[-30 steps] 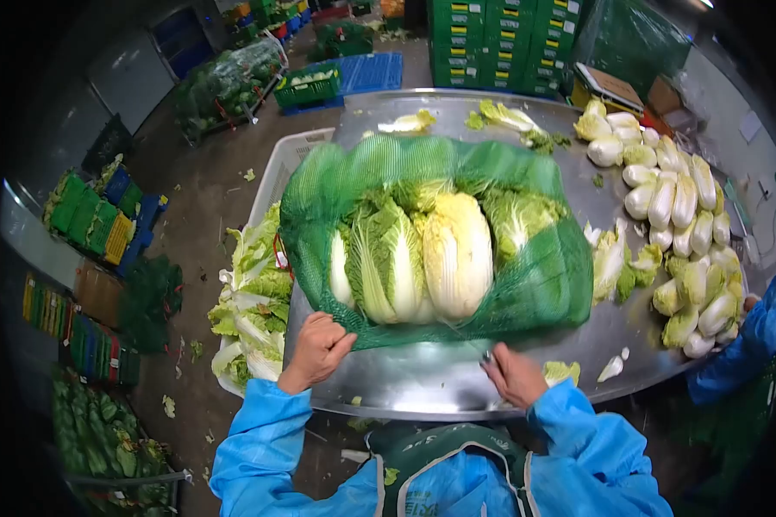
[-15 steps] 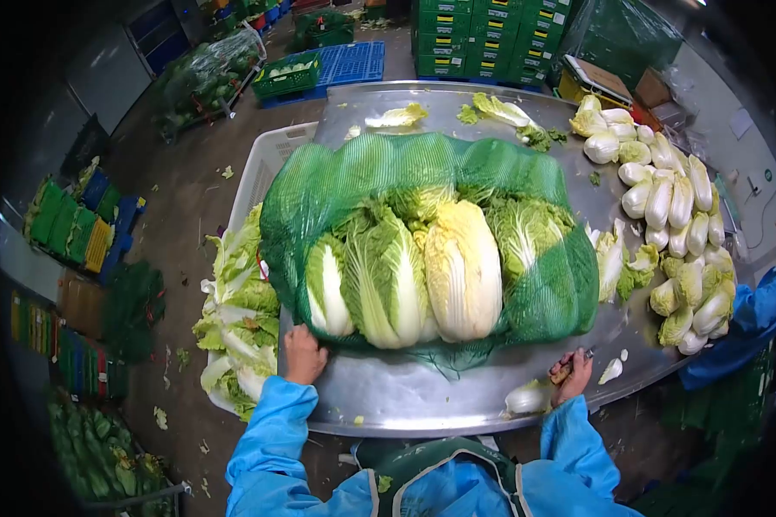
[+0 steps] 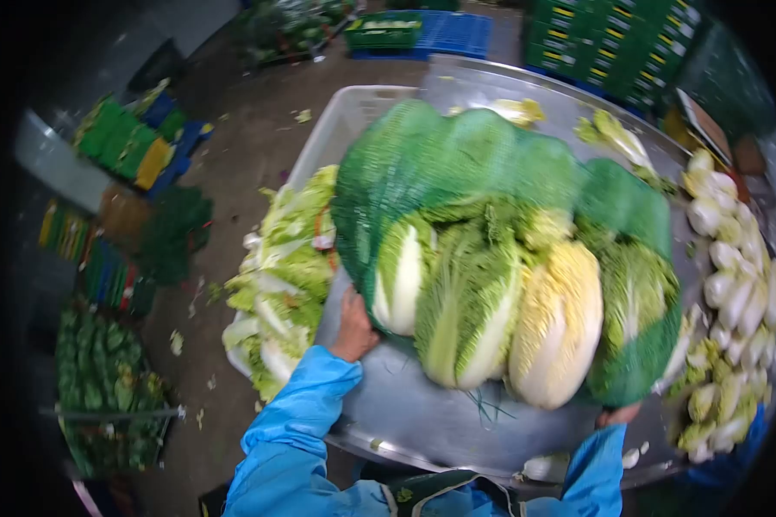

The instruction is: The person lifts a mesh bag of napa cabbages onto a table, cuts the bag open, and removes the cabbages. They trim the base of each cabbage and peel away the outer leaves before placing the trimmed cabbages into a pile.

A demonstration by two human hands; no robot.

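A large green mesh sack (image 3: 457,164) stuffed with pale green and yellow-white Chinese cabbages (image 3: 556,319) fills the middle of the frame. It lies on the round shiny steel bench (image 3: 422,422), with its open mouth and the cabbage bases turned toward the lower edge of the frame.

The left hand (image 3: 354,323), coming out of a bright blue sleeve (image 3: 302,414), is at the sack's lower left corner. Its grip is closed on the netting there, the fingers tucked under the outermost cabbage. The right hand (image 3: 616,417) shows only as a sliver beneath the sack's lower right corner, touching its underside. Most of it is hidden, so I cannot tell how its grip stands.

Just left of the bench, a white plastic crate (image 3: 341,116) holds a heap of loose green outer leaves (image 3: 284,276). Along the right edge of the frame, a pile of trimmed white cabbage heads (image 3: 737,276) lies on the bench, near the sack. A few torn leaves (image 3: 616,133) lie on the steel beyond the sack, toward the upper right. Stacked green crates (image 3: 621,43) stand in the upper right corner, with a blue pallet (image 3: 461,30) at the top centre.
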